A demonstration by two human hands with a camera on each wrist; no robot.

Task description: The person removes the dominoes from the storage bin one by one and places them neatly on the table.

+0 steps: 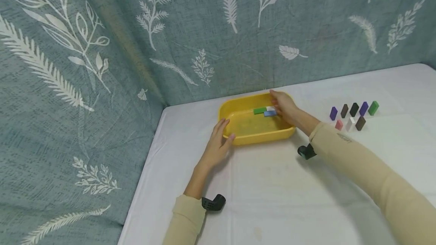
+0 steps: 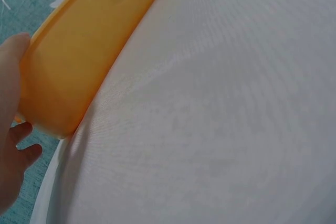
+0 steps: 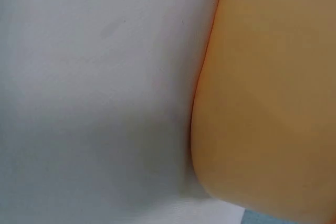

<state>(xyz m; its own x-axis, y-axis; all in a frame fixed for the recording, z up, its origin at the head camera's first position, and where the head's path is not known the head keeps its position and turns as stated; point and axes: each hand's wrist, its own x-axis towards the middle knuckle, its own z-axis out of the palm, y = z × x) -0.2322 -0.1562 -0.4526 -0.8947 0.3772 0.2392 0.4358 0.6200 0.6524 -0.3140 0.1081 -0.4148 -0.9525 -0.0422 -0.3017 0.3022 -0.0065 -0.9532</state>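
Note:
A shallow yellow tray sits on the table with a green block, a white block and a blue block lying in it. My left hand holds the tray's near left corner, thumb toward the front wall and fingers round the left end. In the left wrist view the thumb lies along the tray's rim. Across the right end reaches my right hand, one fingertip at the far rim, the others close by the white and blue blocks. I cannot tell whether it grips anything.
On the white cloth right of the tray, several coloured blocks stand upright in two rows: purple, brown, black and green behind, pink, white and brown in front. A patterned curtain hangs close behind the tray and along the left side.

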